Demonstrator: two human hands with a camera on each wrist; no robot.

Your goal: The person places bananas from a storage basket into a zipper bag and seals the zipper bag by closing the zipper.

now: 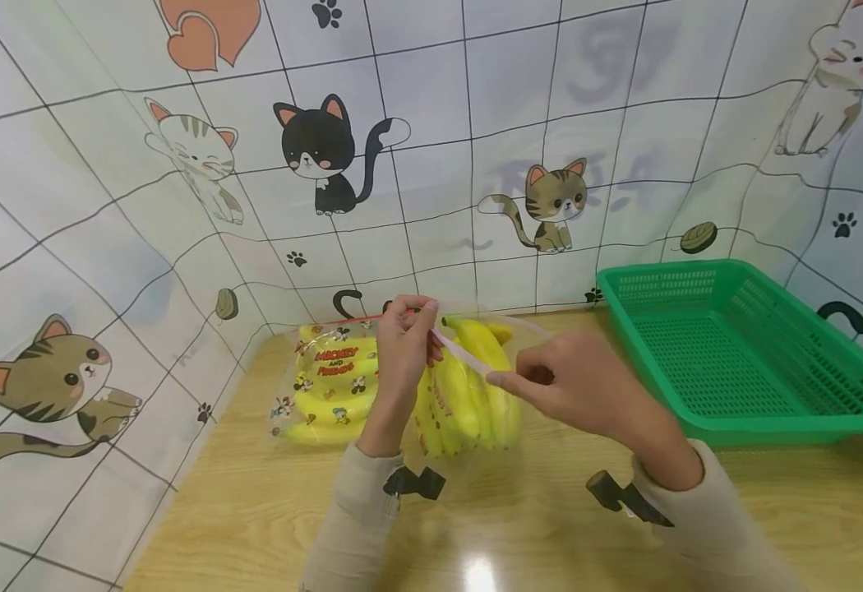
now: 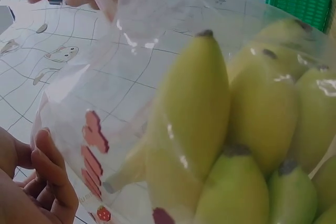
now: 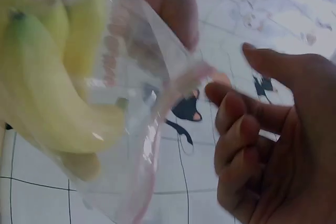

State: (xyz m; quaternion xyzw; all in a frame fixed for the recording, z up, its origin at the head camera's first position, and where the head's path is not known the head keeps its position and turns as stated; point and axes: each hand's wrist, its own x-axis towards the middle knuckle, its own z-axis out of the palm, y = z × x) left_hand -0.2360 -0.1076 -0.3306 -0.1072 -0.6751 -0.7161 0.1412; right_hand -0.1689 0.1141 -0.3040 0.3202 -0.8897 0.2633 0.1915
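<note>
A clear zip bag (image 1: 468,415) with red print and a pink strip along its mouth holds several yellow bananas (image 2: 191,108). My left hand (image 1: 404,337) pinches the left end of the mouth between thumb and fingers. At the pink strip (image 3: 157,124), on the right, is my right hand (image 1: 575,382). In the right wrist view its thumb (image 3: 273,64) stands apart from the index finger, whose tip is right at the strip; the other fingers are loosely bent. The mouth gapes between the hands.
Left of the hands, another printed zip bag (image 1: 335,366) with a red strip lies on the wooden table (image 1: 254,518), bananas inside. A green plastic basket (image 1: 772,423) stands at the right. Behind the table hangs a cat-patterned wall covering (image 1: 431,189).
</note>
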